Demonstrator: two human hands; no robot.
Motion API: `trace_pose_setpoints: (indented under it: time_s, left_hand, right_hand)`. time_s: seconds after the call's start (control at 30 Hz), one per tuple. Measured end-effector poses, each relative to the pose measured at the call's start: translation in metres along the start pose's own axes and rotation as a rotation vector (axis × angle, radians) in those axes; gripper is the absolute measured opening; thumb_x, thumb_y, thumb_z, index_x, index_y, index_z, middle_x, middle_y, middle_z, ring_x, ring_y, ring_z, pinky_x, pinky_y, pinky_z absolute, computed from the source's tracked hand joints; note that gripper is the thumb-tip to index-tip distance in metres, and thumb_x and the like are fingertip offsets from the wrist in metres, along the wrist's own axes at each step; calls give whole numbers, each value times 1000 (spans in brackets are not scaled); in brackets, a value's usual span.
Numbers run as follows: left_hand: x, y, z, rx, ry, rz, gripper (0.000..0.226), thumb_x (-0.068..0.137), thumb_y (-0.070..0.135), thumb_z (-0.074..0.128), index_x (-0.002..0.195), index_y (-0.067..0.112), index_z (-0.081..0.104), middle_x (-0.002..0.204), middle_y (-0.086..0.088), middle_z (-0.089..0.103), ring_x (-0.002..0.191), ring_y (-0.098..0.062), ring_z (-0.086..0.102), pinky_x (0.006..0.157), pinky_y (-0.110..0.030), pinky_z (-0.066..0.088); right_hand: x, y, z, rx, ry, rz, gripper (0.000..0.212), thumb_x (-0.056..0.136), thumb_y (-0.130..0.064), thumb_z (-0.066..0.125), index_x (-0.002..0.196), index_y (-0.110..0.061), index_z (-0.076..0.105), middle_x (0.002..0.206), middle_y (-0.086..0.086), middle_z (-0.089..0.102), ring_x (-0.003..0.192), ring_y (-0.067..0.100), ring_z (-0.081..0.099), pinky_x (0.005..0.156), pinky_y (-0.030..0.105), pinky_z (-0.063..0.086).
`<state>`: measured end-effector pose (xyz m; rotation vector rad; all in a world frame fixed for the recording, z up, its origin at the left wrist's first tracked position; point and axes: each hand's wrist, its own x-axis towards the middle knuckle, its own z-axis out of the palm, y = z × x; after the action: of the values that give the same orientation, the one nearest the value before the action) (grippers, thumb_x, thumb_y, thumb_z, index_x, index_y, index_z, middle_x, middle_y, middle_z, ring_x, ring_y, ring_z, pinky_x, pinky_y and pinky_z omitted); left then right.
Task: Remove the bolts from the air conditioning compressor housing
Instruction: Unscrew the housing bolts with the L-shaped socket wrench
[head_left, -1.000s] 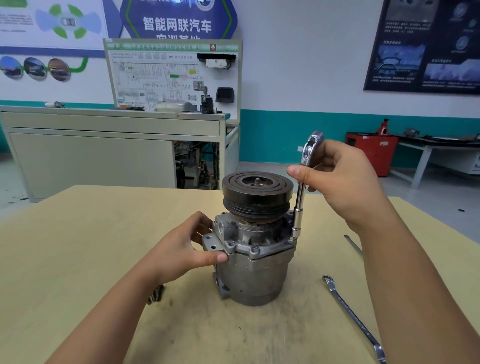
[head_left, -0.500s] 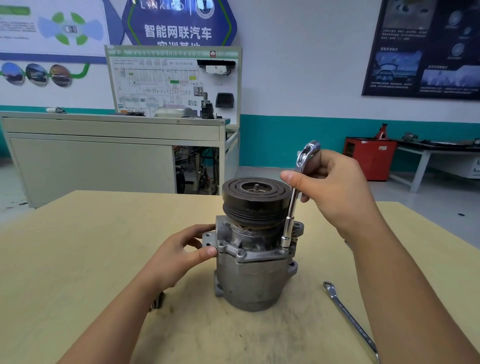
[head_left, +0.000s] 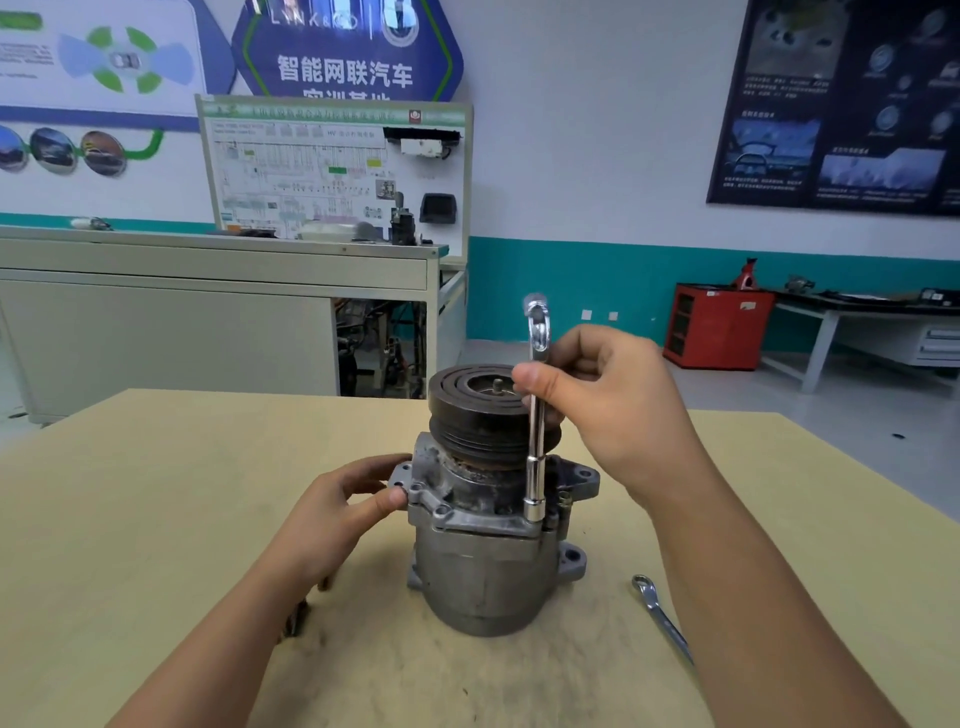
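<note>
Found compressor housing (head_left: 483, 561) upright at the middle of the table (head_left: 156, 493), black pulley (head_left: 478, 410) on top. Noted right hand (head_left: 618, 410) pinching the upper shank of a chrome socket wrench (head_left: 535, 441), held vertical, socket end seated on the near-right flange. Noted left hand (head_left: 337, 514) gripping the left mounting ear between thumb and curled fingers. Recorded a spanner (head_left: 660, 618) lying on the table, near right of the housing, apart from it.

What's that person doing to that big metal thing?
A person is working on a grey metal compressor with a black pulley on top, standing on a pale wooden table. The left hand grips its flange; the right hand holds a shiny socket wrench upright, socket down on the housing's rim. A flat silver spanner lies nearby.
</note>
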<state>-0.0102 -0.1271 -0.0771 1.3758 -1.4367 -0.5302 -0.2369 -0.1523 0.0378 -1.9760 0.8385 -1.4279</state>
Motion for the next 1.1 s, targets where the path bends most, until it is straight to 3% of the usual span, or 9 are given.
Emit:
trace_pose_setpoints:
  time_s: [0.13, 0.3, 0.4, 0.5, 0.67, 0.73, 0.8, 0.9, 1.1]
  left_hand:
    - [4, 17, 1, -143, 130, 74, 28, 92, 23, 52, 114, 40, 55, 112, 7, 64, 107, -14, 59, 90, -30, 46]
    - [8, 74, 16, -139, 356, 309, 15, 93, 41, 50, 98, 38, 64, 103, 14, 67, 101, 0, 60, 80, -6, 42]
    - [11, 109, 26, -47, 300, 453, 20, 90, 36, 49, 91, 30, 69, 97, 11, 67, 94, 4, 60, 77, -5, 41]
    - [17, 132, 35, 14, 114, 447, 11, 90, 41, 57, 87, 37, 66, 89, 17, 67, 87, 8, 59, 74, -6, 41]
    - [21, 140, 43, -75, 55, 384, 15, 90, 27, 59, 99, 29, 71, 95, 13, 72, 95, 0, 64, 89, -26, 49]
    - [20, 140, 44, -110, 78, 393, 13, 89, 24, 62, 95, 30, 72, 90, 17, 72, 91, 2, 65, 86, -22, 50]
    - [19, 141, 45, -86, 99, 419, 13, 87, 24, 65, 83, 36, 67, 82, 25, 69, 83, 8, 64, 74, -8, 46]
    - [17, 142, 47, -81, 111, 403, 15, 85, 26, 67, 75, 36, 62, 74, 27, 67, 75, 9, 63, 63, -4, 41]
    - [17, 137, 45, -54, 62, 365, 8, 84, 28, 66, 78, 30, 62, 71, 24, 64, 70, 7, 58, 63, -8, 41]
  right_hand:
    - [0, 1, 1, -4, -40, -10, 12, 82, -19, 71, 72, -23, 64, 73, 1, 71, 58, 2, 59, 62, 22, 53]
    - [1, 5, -7, -68, -67, -4, 7, 85, -25, 66, 85, -21, 72, 76, -9, 70, 70, 2, 60, 69, 18, 48]
    - [2, 7, -9, -4, -129, -14, 18, 91, -18, 59, 82, -25, 72, 77, -9, 71, 74, 1, 64, 67, 14, 47]
    - [2, 10, -9, 112, -221, -13, 22, 95, -12, 52, 87, -21, 70, 71, -12, 70, 67, -2, 63, 63, 11, 45]
    - [5, 17, -14, 142, -299, -10, 24, 97, -14, 48, 93, -26, 68, 76, -16, 70, 74, -4, 64, 68, 10, 46]
    - [5, 20, -15, 151, -332, 7, 20, 95, -14, 52, 96, -26, 68, 83, -13, 73, 82, -1, 66, 74, 13, 48]
    - [6, 24, -17, 197, -342, 30, 18, 85, -14, 64, 99, -24, 66, 94, -7, 73, 94, 7, 67, 82, 22, 51]
    - [5, 27, -20, 235, -313, 51, 39, 63, -24, 76, 96, -10, 61, 93, 0, 70, 94, 13, 67, 87, 36, 53]
    - [5, 25, -14, 102, -261, -32, 17, 74, -8, 75, 76, 1, 61, 94, 6, 58, 95, 25, 60, 89, 44, 51]
